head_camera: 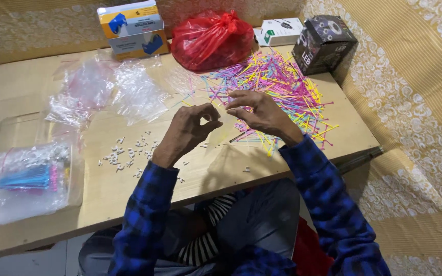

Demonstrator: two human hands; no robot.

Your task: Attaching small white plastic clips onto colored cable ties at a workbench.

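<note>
1. Head view, your left hand (pixel 189 129): raised over the wooden table (pixel 282 153), thumb and forefinger pinched together at the tips. Whatever sits in the pinch is too small to make out, so you cannot tell what it grips.
2. Head view, your right hand (pixel 260 113): just beside the left, fingers curled and tips drawn towards the thumb. It appears to pinch something thin; the item itself cannot be told.
3. Pile of coloured plastic sticks (pixel 277 84): pink, yellow, blue and purple, spread loose on the table beyond and under your right hand.
4. Small white pieces (pixel 129 152): scattered on the table near your left wrist.
5. Clear bag of sorted sticks (pixel 26 180): at the far left of the table, blue and pink bundle inside.
6. Empty clear bags (pixel 108 92): crumpled, beyond the white pieces.
7. Red plastic bag (pixel 211 38): knotted, at the table's far edge.
8. Boxes: yellow-and-blue box (pixel 133 28) left of the red bag; white box (pixel 280 30) and black box (pixel 323 43) to its right.
</note>
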